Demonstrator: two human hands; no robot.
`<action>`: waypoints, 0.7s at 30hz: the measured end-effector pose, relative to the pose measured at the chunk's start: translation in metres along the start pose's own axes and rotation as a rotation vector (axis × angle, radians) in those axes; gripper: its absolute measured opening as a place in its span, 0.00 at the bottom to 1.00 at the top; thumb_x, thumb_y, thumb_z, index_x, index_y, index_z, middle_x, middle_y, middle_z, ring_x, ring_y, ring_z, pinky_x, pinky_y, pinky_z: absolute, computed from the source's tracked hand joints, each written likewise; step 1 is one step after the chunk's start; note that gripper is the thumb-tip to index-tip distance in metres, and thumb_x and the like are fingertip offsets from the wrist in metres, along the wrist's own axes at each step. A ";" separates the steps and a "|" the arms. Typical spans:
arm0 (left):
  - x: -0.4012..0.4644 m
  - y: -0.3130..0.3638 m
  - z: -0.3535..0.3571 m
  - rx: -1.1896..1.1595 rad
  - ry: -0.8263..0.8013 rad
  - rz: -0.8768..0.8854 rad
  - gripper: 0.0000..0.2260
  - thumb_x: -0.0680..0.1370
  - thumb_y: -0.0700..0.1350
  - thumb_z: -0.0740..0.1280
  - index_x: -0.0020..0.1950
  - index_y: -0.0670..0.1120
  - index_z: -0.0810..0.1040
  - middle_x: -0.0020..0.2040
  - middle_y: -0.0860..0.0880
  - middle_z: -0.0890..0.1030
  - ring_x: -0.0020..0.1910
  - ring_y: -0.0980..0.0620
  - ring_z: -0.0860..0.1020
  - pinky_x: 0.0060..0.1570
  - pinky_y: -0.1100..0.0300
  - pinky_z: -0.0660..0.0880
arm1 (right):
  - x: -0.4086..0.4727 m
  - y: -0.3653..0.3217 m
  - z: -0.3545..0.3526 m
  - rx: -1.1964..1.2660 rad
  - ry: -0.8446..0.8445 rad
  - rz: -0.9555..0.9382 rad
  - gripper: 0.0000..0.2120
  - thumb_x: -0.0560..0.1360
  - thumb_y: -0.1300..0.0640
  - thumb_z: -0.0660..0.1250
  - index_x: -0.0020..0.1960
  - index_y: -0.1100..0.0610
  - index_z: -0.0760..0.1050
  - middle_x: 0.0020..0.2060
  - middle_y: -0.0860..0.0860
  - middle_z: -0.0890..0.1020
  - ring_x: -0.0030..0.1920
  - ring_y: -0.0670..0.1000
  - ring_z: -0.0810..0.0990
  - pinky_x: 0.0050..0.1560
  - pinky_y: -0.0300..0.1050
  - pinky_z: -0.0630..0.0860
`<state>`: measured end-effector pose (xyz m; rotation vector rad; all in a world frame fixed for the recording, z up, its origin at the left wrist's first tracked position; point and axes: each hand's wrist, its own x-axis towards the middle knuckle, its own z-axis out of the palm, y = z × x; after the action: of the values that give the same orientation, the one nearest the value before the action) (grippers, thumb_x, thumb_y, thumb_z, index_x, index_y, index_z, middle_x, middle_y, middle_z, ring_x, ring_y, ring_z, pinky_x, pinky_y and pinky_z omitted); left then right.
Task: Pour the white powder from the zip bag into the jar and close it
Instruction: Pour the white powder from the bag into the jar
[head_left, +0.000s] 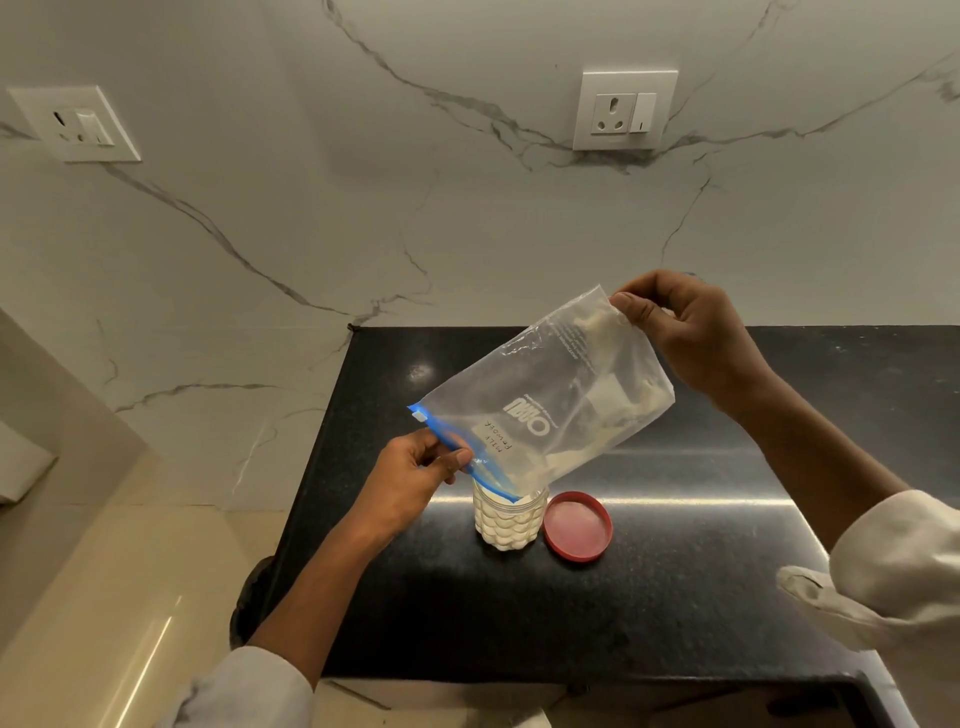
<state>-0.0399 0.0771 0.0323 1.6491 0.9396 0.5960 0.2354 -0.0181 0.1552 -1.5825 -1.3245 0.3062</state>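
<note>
Currently the zip bag slants with its long axis running from the right hand, pinched on the raised bottom corner, down to the left hand, pinched on the blue zip edge over the jar. The red lid lies beside the jar on the desk.

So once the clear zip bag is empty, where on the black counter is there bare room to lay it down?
The black stone counter is bare right of the red round lid to its right edge, and along the near edge. The strip behind the ribbed clear jar toward the marble wall is bare too. It is crowded only where jar and lid sit side by side, under the bag.
</note>
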 end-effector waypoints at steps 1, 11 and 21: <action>0.000 0.000 0.000 0.010 0.000 0.001 0.06 0.77 0.44 0.70 0.53 0.47 0.81 0.46 0.52 0.85 0.42 0.56 0.82 0.44 0.64 0.79 | -0.001 0.001 0.002 -0.006 0.004 0.000 0.06 0.78 0.54 0.67 0.49 0.56 0.80 0.40 0.48 0.81 0.39 0.44 0.79 0.40 0.35 0.77; -0.002 -0.002 0.001 0.018 0.009 0.004 0.07 0.77 0.44 0.69 0.55 0.45 0.81 0.47 0.51 0.85 0.43 0.57 0.82 0.44 0.64 0.79 | -0.009 -0.007 0.009 -0.014 0.061 -0.013 0.05 0.79 0.56 0.65 0.49 0.57 0.77 0.40 0.44 0.78 0.37 0.36 0.77 0.39 0.32 0.76; -0.005 -0.001 0.001 0.005 0.023 0.002 0.09 0.77 0.45 0.69 0.56 0.46 0.81 0.47 0.52 0.85 0.43 0.56 0.82 0.46 0.64 0.77 | -0.014 -0.017 0.014 0.056 0.121 -0.016 0.06 0.79 0.56 0.65 0.51 0.58 0.77 0.41 0.46 0.79 0.38 0.42 0.79 0.39 0.35 0.77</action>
<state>-0.0422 0.0723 0.0314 1.6506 0.9569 0.6161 0.2101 -0.0244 0.1565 -1.5188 -1.2251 0.2317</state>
